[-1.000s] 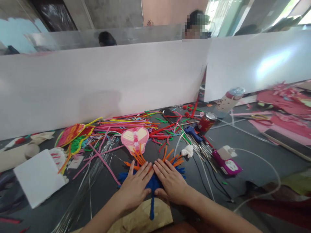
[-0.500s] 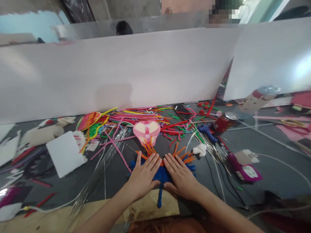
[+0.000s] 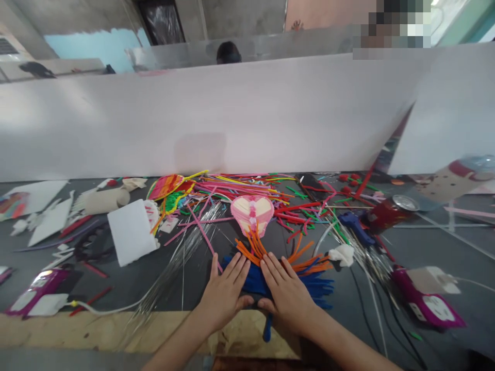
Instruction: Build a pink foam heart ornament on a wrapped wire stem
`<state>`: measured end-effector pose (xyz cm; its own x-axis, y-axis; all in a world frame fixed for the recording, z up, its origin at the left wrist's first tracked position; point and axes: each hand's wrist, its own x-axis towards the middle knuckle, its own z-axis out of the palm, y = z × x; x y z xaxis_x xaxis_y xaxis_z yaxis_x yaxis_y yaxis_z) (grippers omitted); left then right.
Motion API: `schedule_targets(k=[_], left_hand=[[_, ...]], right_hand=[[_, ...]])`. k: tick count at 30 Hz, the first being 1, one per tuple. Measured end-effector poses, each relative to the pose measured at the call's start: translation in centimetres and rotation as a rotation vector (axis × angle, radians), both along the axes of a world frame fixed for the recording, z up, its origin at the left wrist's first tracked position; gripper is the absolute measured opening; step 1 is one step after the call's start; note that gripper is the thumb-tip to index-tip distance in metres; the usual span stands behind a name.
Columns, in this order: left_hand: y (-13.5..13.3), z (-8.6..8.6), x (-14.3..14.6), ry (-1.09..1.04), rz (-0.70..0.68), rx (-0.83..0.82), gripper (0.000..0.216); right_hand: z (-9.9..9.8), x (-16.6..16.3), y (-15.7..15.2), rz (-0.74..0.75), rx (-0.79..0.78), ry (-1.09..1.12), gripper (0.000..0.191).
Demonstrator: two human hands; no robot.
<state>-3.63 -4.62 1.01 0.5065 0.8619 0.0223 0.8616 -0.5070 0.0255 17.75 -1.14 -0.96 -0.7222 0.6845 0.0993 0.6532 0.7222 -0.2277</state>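
Pressing down flat, the left hand [image 3: 226,294] and the right hand [image 3: 288,298] lie side by side on a bundle of blue pipe cleaners [image 3: 251,281], fingers spread and pointing away from the person. Neither hand pinches or curls; both palms bear down open, with the thumbs tucked in close together in the gap between the hands. The bundle sits directly under that gap and spreads sideways, with more of its blue ends showing past the right hand. A single blue stem [image 3: 266,330] runs from under the hands back toward the person, closer to the right hand than the left.

Straight ahead of the gap, orange pipe cleaners [image 3: 251,252] fan outward and lead to a pink-and-cream heart [image 3: 252,215], its point aimed at the hands and its long axis running directly away from them. Neither hand is clearly nearer to it.

Beyond the heart lies a loose heap of multicoloured pipe cleaners [image 3: 235,188]. To the right of the right hand are a crumpled white scrap [image 3: 342,255] and a blue glue gun [image 3: 356,226]. To the left of the left hand, silver tinsel strands [image 3: 181,273] trail past a white foam block [image 3: 131,232].
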Motion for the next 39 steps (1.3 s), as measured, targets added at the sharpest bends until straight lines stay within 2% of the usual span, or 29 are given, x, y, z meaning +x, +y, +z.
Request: schedule_targets(k=[6, 11, 14, 18, 21, 25, 29, 32, 35, 39], left_hand=[[0.3, -0.2, -0.1, -0.021, -0.011, -0.019, 0.071], [0.5, 1.0, -0.3, -0.037, 0.002, 0.041, 0.061], [0.5, 2.3, -0.3, -0.085, 0.169, 0.075, 0.044], [0.6, 3.9, -0.2, -0.174, 0.394, 0.125, 0.03], [1.1, 4.5, 0.0, -0.205, 0.447, 0.147, 0.026], [2.3, 4.2, 0.6, -0.212, 0.439, 0.137, 0.022], [3.4, 3.4, 1.5, -0.189, 0.426, 0.096, 0.02], [4.2, 2.9, 1.9, -0.163, 0.422, 0.09, 0.021], [4.9, 2.5, 2.0, -0.133, 0.405, 0.08, 0.023], [5.9, 2.1, 1.9, -0.115, 0.396, 0.105, 0.018]], right_hand=[[-0.2, 0.3, -0.2, 0.005, -0.021, 0.014, 0.077], [0.6, 1.0, -0.1, 0.011, -0.099, 0.122, 0.068], [1.0, 1.5, 0.3, -0.051, -0.229, 0.315, 0.056], [1.0, 2.2, 1.4, -0.26, -0.498, 0.731, 0.048], [0.9, 2.8, 2.3, -0.336, -0.605, 1.001, 0.046], [1.2, 3.6, 2.8, -0.358, -0.669, 1.133, 0.042], [1.5, 3.9, 2.7, -0.418, -0.614, 1.127, 0.034], [1.4, 3.8, 2.5, -0.479, -0.479, 1.045, 0.031], [1.0, 3.4, 2.4, -0.445, -0.329, 0.912, 0.032], [0.7, 3.0, 2.4, -0.372, -0.232, 0.793, 0.031]])
